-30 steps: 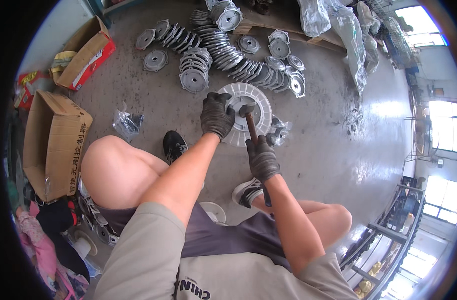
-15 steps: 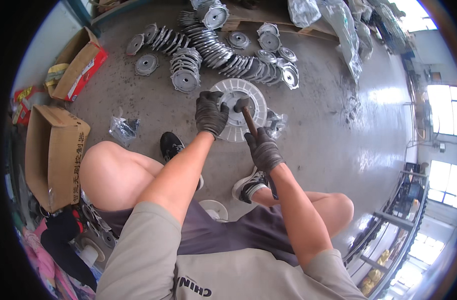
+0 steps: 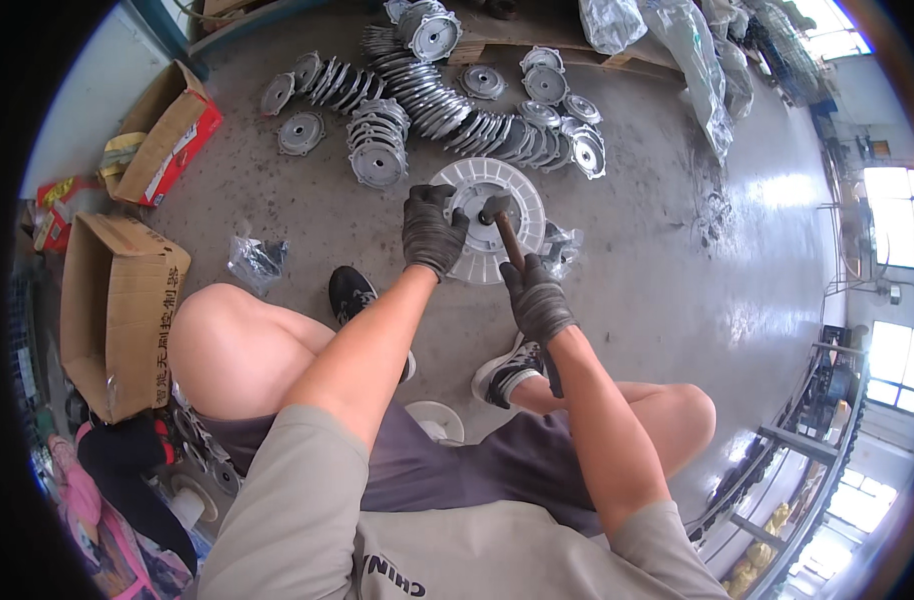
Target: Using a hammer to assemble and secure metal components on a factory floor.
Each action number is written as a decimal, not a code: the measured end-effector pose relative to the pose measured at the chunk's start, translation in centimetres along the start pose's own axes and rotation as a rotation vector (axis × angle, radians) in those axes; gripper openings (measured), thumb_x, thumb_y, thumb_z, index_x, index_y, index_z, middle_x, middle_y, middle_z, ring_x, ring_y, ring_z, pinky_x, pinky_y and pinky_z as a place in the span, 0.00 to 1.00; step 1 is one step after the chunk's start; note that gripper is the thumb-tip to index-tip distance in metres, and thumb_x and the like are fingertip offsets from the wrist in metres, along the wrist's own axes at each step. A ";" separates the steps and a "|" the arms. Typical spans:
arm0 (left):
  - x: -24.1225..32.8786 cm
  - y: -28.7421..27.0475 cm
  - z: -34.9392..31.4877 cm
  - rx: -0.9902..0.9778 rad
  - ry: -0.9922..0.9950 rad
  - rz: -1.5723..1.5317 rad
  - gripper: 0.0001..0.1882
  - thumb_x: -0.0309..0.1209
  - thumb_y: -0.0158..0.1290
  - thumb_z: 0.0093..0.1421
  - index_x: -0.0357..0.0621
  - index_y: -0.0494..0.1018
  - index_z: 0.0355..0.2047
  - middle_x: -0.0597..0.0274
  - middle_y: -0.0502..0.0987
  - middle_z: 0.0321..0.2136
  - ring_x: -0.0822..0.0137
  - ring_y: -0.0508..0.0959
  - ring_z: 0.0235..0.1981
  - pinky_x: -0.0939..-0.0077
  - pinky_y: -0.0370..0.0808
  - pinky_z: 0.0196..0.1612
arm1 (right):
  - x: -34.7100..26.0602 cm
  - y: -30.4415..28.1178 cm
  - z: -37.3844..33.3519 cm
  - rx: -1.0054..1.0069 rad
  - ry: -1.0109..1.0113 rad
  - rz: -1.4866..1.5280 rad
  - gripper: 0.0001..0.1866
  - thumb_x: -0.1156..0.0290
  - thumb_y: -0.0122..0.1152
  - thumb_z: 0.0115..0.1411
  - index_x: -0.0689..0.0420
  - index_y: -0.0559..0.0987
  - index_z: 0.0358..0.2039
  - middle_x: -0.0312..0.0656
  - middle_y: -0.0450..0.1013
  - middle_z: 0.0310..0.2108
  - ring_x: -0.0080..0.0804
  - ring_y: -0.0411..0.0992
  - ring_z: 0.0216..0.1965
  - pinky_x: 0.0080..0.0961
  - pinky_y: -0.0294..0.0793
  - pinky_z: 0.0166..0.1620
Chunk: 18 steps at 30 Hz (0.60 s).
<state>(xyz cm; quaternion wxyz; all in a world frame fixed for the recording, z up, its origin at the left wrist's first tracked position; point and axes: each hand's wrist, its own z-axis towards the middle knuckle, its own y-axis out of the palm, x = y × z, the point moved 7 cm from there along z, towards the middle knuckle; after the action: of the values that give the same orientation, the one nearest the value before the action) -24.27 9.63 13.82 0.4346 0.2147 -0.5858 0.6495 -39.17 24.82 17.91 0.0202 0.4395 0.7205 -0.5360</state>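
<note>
On the floor before me lies a round, pale grey metal cover with radial ribs round its rim. Dark grey work gloves are on both hands. My left hand is closed at the cover's left side, fingers curled, and seems to grip its edge; the fingertips are partly hidden. In my right hand is a hammer, gripped by its wooden handle. Its dark head lies over the middle of the cover, close to a dark round part there. Whether the head touches is hard to tell.
Beyond the cover, a curved row of stacked metal discs stretches across the floor. Open cardboard boxes stand at left. Clear plastic bags lie near my left shoe and beside the cover. A metal rack stands at right.
The whole view has shifted slightly, so everything sits a little further right. Both hands, the hammer and the cover keep nearly the same places relative to each other.
</note>
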 end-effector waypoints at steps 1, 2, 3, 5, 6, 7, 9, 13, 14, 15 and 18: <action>-0.5 0.0 0.2 -0.014 -0.026 0.005 0.22 0.26 0.63 0.51 0.45 0.77 0.48 0.47 0.73 0.47 0.46 0.75 0.50 0.55 0.73 0.55 | -1.1 -1.0 -0.8 0.041 -0.006 -0.003 0.15 0.59 0.58 0.72 0.59 0.73 0.44 0.57 0.73 0.29 0.59 0.71 0.30 0.48 0.71 0.37; -1.1 0.1 0.4 -0.029 -0.052 0.010 0.22 0.25 0.63 0.51 0.44 0.77 0.49 0.47 0.73 0.47 0.45 0.75 0.50 0.55 0.73 0.55 | -1.5 -1.3 -0.6 0.042 -0.010 -0.002 0.15 0.59 0.58 0.72 0.59 0.73 0.44 0.57 0.73 0.29 0.59 0.71 0.30 0.48 0.71 0.37; -0.6 0.4 0.5 -0.035 -0.054 0.005 0.22 0.25 0.63 0.51 0.44 0.77 0.49 0.47 0.73 0.47 0.45 0.75 0.50 0.55 0.73 0.55 | -1.6 -2.3 -1.0 0.106 -0.056 0.061 0.17 0.57 0.57 0.72 0.59 0.71 0.46 0.61 0.75 0.32 0.65 0.73 0.36 0.52 0.71 0.38; 0.0 0.0 0.7 -0.013 -0.019 -0.014 0.22 0.25 0.63 0.51 0.44 0.77 0.49 0.47 0.73 0.47 0.45 0.75 0.49 0.56 0.73 0.55 | -3.3 -3.6 -2.1 0.170 -0.127 0.229 0.17 0.57 0.57 0.72 0.59 0.71 0.46 0.65 0.76 0.34 0.73 0.74 0.39 0.57 0.70 0.38; 0.2 -0.1 0.8 -0.015 -0.010 -0.017 0.22 0.25 0.63 0.51 0.44 0.77 0.49 0.47 0.73 0.47 0.45 0.75 0.49 0.56 0.73 0.55 | -2.3 -2.6 -1.7 0.178 -0.125 0.232 0.17 0.57 0.57 0.72 0.59 0.71 0.46 0.65 0.76 0.34 0.73 0.74 0.39 0.57 0.70 0.38; 0.3 0.1 0.8 -0.013 -0.003 -0.027 0.22 0.25 0.63 0.51 0.44 0.77 0.49 0.47 0.72 0.48 0.46 0.75 0.49 0.56 0.74 0.55 | -0.9 -0.9 -1.0 0.220 -0.188 0.177 0.17 0.56 0.57 0.72 0.59 0.71 0.46 0.64 0.76 0.33 0.72 0.74 0.39 0.57 0.71 0.38; 0.2 0.1 1.2 0.001 0.015 -0.029 0.22 0.25 0.63 0.52 0.43 0.77 0.49 0.47 0.72 0.48 0.46 0.75 0.49 0.56 0.74 0.55 | -0.2 0.1 0.2 0.266 -0.265 0.130 0.18 0.55 0.57 0.72 0.58 0.71 0.45 0.64 0.76 0.32 0.71 0.74 0.38 0.56 0.72 0.38; -1.1 0.6 0.8 -0.066 -0.034 -0.009 0.22 0.27 0.63 0.52 0.45 0.78 0.49 0.47 0.72 0.49 0.45 0.75 0.50 0.55 0.74 0.56 | 1.6 2.1 2.0 -0.116 -0.065 0.059 0.22 0.51 0.60 0.69 0.56 0.75 0.52 0.60 0.78 0.33 0.63 0.78 0.37 0.52 0.75 0.40; -1.4 0.6 0.9 -0.084 -0.053 -0.005 0.23 0.28 0.64 0.51 0.46 0.78 0.49 0.46 0.72 0.50 0.45 0.75 0.52 0.55 0.74 0.57 | 2.1 2.1 1.6 -0.106 -0.083 0.077 0.22 0.51 0.60 0.69 0.56 0.75 0.52 0.60 0.78 0.33 0.63 0.78 0.37 0.52 0.75 0.40; -1.9 0.8 1.0 -0.107 -0.031 0.068 0.23 0.32 0.64 0.53 0.46 0.77 0.51 0.46 0.72 0.51 0.44 0.76 0.53 0.55 0.74 0.57 | 2.6 1.7 1.1 0.006 -0.039 0.173 0.21 0.52 0.60 0.70 0.58 0.76 0.49 0.60 0.78 0.33 0.62 0.78 0.37 0.50 0.75 0.41; 0.7 1.2 1.4 -0.148 -0.110 0.185 0.20 0.28 0.62 0.55 0.41 0.75 0.48 0.43 0.76 0.47 0.44 0.78 0.50 0.54 0.75 0.54 | 4.0 -0.7 0.0 0.434 -0.092 0.353 0.17 0.57 0.63 0.69 0.60 0.78 0.43 0.58 0.78 0.32 0.61 0.77 0.38 0.48 0.74 0.42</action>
<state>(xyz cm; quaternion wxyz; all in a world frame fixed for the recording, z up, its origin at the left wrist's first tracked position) -25.94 8.57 14.06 0.3546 0.1625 -0.6724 0.6291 -42.09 27.21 16.45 0.0514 0.5273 0.4997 -0.6853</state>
